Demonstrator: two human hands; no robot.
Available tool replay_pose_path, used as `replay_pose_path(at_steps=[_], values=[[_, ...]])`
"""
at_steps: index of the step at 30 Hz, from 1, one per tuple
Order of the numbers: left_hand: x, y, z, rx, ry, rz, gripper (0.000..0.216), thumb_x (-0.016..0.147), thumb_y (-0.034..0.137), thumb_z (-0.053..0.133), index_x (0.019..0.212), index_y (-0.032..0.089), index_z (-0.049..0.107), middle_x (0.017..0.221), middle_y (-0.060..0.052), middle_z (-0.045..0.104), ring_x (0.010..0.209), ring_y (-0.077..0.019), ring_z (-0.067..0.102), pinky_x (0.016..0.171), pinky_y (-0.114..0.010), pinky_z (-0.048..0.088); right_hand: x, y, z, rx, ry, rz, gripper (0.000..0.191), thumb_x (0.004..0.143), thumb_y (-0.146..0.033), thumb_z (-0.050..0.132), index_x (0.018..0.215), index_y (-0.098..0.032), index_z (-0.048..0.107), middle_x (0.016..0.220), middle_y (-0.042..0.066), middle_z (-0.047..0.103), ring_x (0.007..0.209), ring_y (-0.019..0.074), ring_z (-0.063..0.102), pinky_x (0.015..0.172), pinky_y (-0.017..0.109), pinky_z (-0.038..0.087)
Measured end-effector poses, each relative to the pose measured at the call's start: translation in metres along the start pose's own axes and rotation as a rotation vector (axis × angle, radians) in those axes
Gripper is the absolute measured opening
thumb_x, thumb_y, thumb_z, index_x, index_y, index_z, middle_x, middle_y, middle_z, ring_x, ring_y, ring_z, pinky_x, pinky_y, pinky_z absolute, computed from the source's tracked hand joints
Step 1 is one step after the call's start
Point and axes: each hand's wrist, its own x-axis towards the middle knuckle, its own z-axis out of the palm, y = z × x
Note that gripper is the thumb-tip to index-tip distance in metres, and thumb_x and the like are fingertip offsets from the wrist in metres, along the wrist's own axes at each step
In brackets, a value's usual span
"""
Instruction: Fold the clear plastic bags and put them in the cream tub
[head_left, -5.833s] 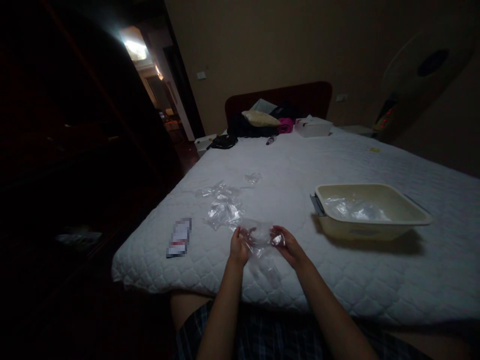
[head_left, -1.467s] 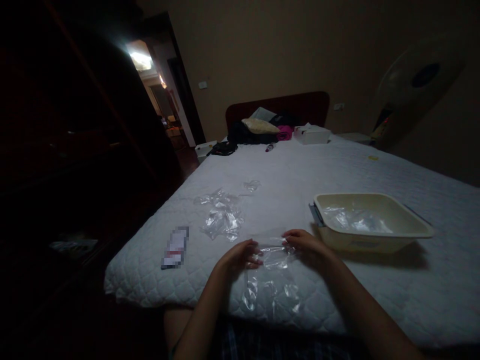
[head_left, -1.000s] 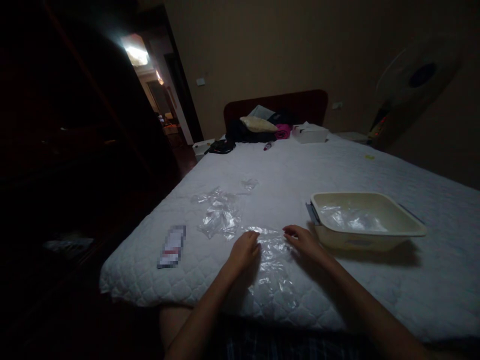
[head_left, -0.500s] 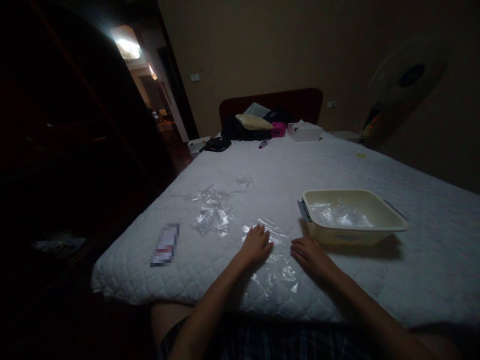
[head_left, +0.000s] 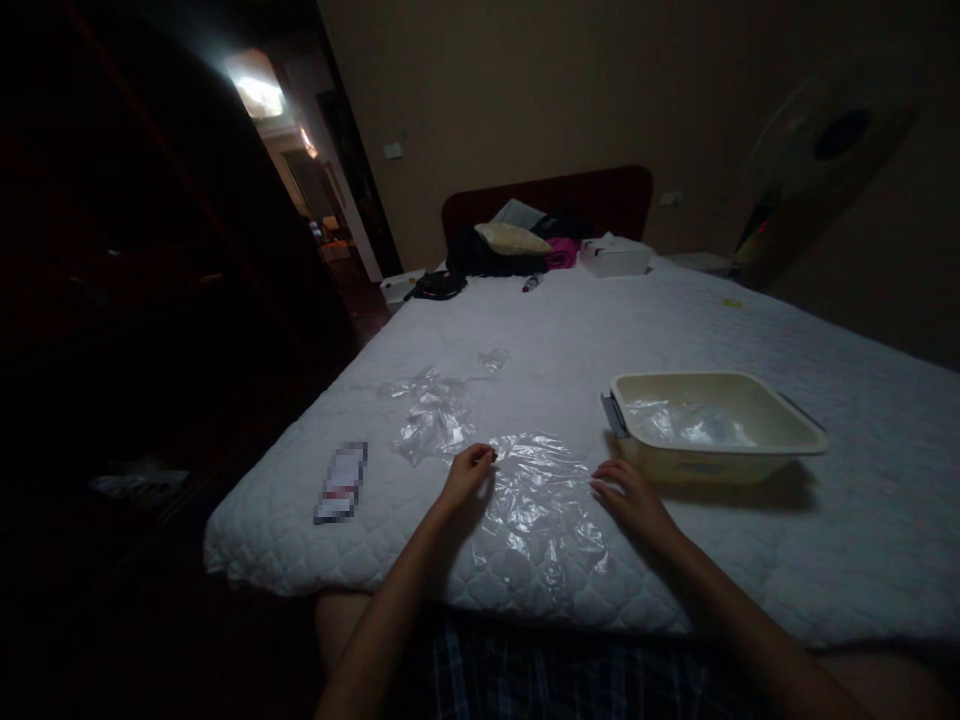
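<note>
A clear, crinkled plastic bag [head_left: 544,500] lies spread on the bed in front of me. My left hand [head_left: 466,480] is at its upper left corner, with thumb and fingers pinched together on the edge of the film. On the other side, my right hand [head_left: 634,498] hovers close to the bag's right edge. Its fingers are apart and slightly bent, holding nothing. More crumpled clear plastic [head_left: 435,415] lies beyond my left hand, with a small piece [head_left: 495,360] farther back. To the right stands a cream plastic basin [head_left: 720,465] with clear plastic inside.
The quilted white bed [head_left: 750,570] fills most of the view. A blurred-out phone-like object [head_left: 341,483] lies at the left. Clothes [head_left: 495,262], a white box [head_left: 616,258] and a small bottle [head_left: 532,283] are near the headboard [head_left: 555,190]. A fan [head_left: 840,135] stands at the right.
My left hand has moved left from lying flat on the bag to a pinch at its corner. The bag looks more spread out. My right hand has shifted slightly right.
</note>
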Motion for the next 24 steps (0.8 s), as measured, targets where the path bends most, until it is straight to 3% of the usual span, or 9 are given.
replay_pose_path(at_steps=[2, 5, 10, 13, 16, 19, 24], values=[[-0.010, -0.006, -0.017, -0.087, -0.047, -0.010, 0.027, 0.067, 0.037, 0.066, 0.086, 0.019, 0.060, 0.089, -0.004, 0.062, 0.080, -0.0137, 0.057, 0.069, -0.023, 0.044, -0.001, -0.016, 0.003, -0.041, 0.003, -0.037, 0.017, 0.079, -0.031, 0.051, 0.084, -0.018, 0.061, 0.092, 0.008, 0.057, 0.089, 0.0208, 0.054, 0.081, 0.035, 0.042], [-0.018, -0.018, -0.037, -0.113, -0.131, -0.081, 0.027, 0.062, 0.034, 0.071, 0.079, 0.014, 0.061, 0.080, -0.006, 0.064, 0.077, -0.0149, 0.060, 0.075, -0.027, 0.044, -0.008, -0.050, 0.020, -0.084, -0.098, -0.114, 0.016, 0.082, -0.026, 0.047, 0.087, -0.019, 0.060, 0.090, 0.008, 0.059, 0.089, 0.0205, 0.054, 0.081, 0.035, 0.042], [-0.014, -0.023, -0.048, -0.257, -0.127, -0.053, 0.029, 0.061, 0.032, 0.073, 0.081, 0.013, 0.061, 0.082, -0.006, 0.065, 0.082, -0.0176, 0.061, 0.085, -0.033, 0.043, -0.032, -0.104, 0.082, -0.239, -0.356, -0.355, 0.017, 0.084, -0.022, 0.045, 0.093, -0.018, 0.059, 0.089, 0.007, 0.061, 0.084, 0.0190, 0.055, 0.075, 0.031, 0.042], [-0.014, -0.021, -0.048, -0.285, -0.115, -0.045, 0.029, 0.062, 0.030, 0.072, 0.082, 0.013, 0.060, 0.082, -0.007, 0.065, 0.084, -0.0186, 0.061, 0.088, -0.036, 0.042, -0.045, -0.115, 0.123, -0.419, -0.441, -0.478, 0.016, 0.078, -0.029, 0.056, 0.089, -0.017, 0.059, 0.086, 0.008, 0.060, 0.080, 0.0211, 0.054, 0.071, 0.032, 0.040], [-0.016, -0.020, -0.048, -0.304, -0.104, -0.034, 0.028, 0.064, 0.029, 0.071, 0.084, 0.013, 0.060, 0.084, -0.007, 0.065, 0.084, -0.0189, 0.061, 0.088, -0.038, 0.043, -0.050, -0.113, 0.148, -0.558, -0.415, -0.507, 0.010, 0.078, -0.021, 0.055, 0.087, -0.016, 0.058, 0.083, 0.009, 0.060, 0.079, 0.0211, 0.054, 0.070, 0.033, 0.038], [-0.015, -0.022, -0.050, -0.319, -0.126, -0.022, 0.027, 0.064, 0.029, 0.071, 0.084, 0.013, 0.060, 0.083, -0.007, 0.065, 0.085, -0.0189, 0.061, 0.088, -0.037, 0.042, -0.049, -0.112, 0.152, -0.602, -0.394, -0.528, 0.010, 0.079, -0.011, 0.049, 0.084, -0.016, 0.058, 0.082, 0.009, 0.060, 0.078, 0.0207, 0.053, 0.072, 0.033, 0.037], [-0.013, -0.029, -0.052, -0.277, -0.157, -0.017, 0.026, 0.062, 0.025, 0.072, 0.083, 0.014, 0.062, 0.082, -0.005, 0.064, 0.082, -0.0166, 0.060, 0.084, -0.033, 0.042, -0.043, -0.119, 0.134, -0.491, -0.418, -0.455, 0.010, 0.079, -0.013, 0.049, 0.080, -0.016, 0.059, 0.082, 0.007, 0.061, 0.078, 0.0205, 0.054, 0.072, 0.033, 0.039]])
